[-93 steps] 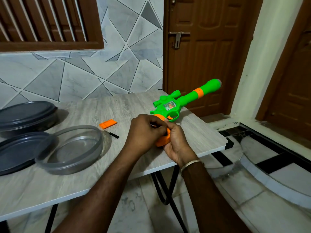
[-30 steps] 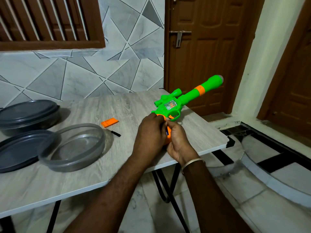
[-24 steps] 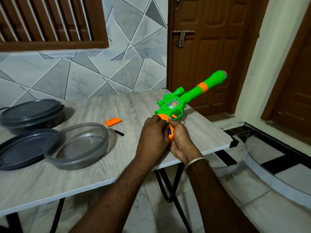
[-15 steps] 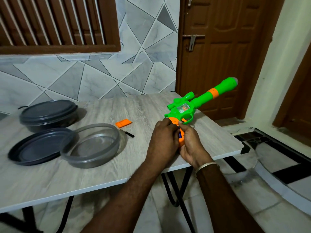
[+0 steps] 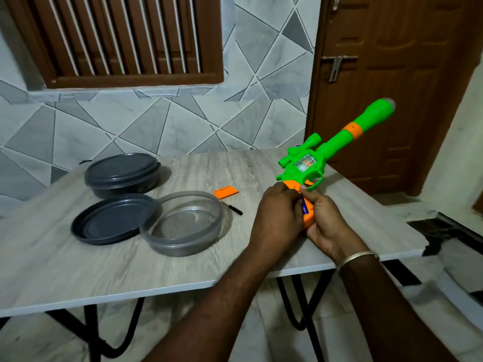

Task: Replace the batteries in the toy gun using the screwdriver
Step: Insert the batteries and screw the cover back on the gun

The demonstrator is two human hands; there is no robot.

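The green toy gun [image 5: 324, 155] with an orange grip points up and to the right over the table's right end. My right hand [image 5: 324, 223] holds the orange grip from below. My left hand [image 5: 277, 212] closes on the same grip from the left, its fingertips at the open battery slot, where a blue battery [image 5: 304, 206] shows. The orange battery cover [image 5: 226, 192] lies on the table to the left of the gun. A small black screwdriver [image 5: 233, 208] lies just in front of it.
On the grey wood-look table [image 5: 78, 265] stand a clear round container [image 5: 181, 223], a dark lid [image 5: 112, 222] beside it and a closed dark container [image 5: 122, 175] behind. The table's front edge is close to my arms. A brown door [image 5: 392, 74] is behind.
The camera has turned left and the view has shifted right. Both hands keep hold of the gun's grip; the blue battery has come into view between the fingers.
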